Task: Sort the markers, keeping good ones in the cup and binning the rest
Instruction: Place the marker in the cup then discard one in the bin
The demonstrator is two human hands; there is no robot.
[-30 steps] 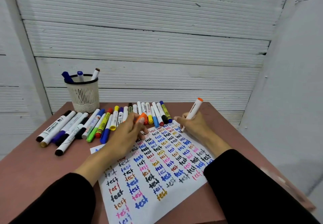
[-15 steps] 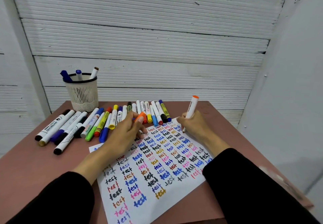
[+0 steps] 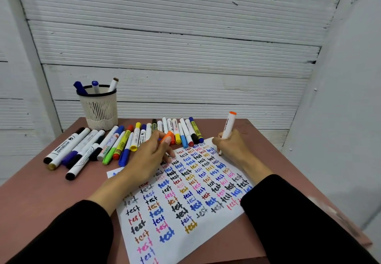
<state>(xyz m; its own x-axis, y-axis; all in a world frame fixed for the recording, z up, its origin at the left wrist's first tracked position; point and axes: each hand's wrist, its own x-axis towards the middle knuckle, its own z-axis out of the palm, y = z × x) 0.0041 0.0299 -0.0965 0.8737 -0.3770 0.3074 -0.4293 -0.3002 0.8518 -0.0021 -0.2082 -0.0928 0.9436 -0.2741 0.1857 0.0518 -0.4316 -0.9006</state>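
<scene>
My right hand point(image 3: 231, 145) grips a white marker with an orange end point(image 3: 228, 126), its tip down on the top right corner of the test sheet point(image 3: 185, 200). My left hand point(image 3: 151, 154) rests on the sheet's upper left part and pinches an orange cap point(image 3: 167, 136) between thumb and fingers. A row of several markers point(image 3: 123, 142) lies across the back of the table. The white mesh cup point(image 3: 100, 108) stands at the back left with three markers sticking out. No bin is in view.
The brown table point(image 3: 37, 191) ends close to a white slatted wall behind and a plain wall to the right. A small paper slip point(image 3: 114, 172) lies left of the sheet, partly under my left wrist. The sheet is covered with coloured "test" words.
The orange-ended marker has tilted more upright in my right hand, tip staying at the sheet's top right corner. My left hand still holds the orange cap.
</scene>
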